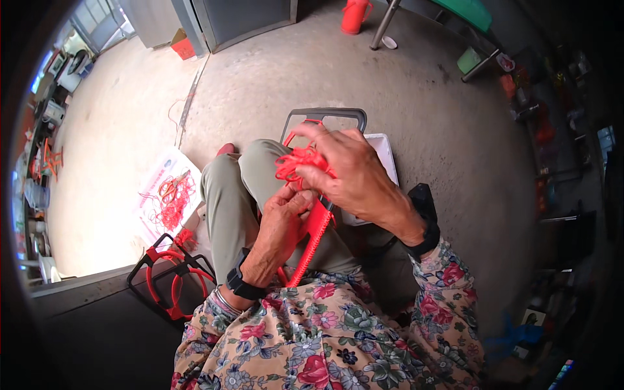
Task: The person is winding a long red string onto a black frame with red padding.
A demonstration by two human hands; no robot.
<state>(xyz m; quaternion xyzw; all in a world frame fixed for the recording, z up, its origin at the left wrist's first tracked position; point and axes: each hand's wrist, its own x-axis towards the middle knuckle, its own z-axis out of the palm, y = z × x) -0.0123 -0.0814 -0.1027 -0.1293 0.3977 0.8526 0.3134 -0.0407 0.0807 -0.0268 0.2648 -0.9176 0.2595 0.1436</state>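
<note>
A bundle of loose red cord [300, 164] hangs looped between my hands, above my lap. My right hand [361, 172] is curled round the bundle, thumb below and fingers above, slightly blurred. Just under it, my left hand [276, 221] pinches at the lower end of the cord, thumb against fingers. A flat red strip with a ridged edge [313, 242] slants down from the hands to my waist. Beyond my right hand a black frame [338, 112] sticks out past my knees; how it joins the strip is hidden by my hands.
On the floor at left, a white tray [144, 207] holds tangled red cord and scissors [172, 190]. Black frames wrapped in red [175, 276] lie beside my left forearm. A white container [385, 153] stands beyond my right arm. Farther off are a red bucket [354, 16] and cluttered shelves.
</note>
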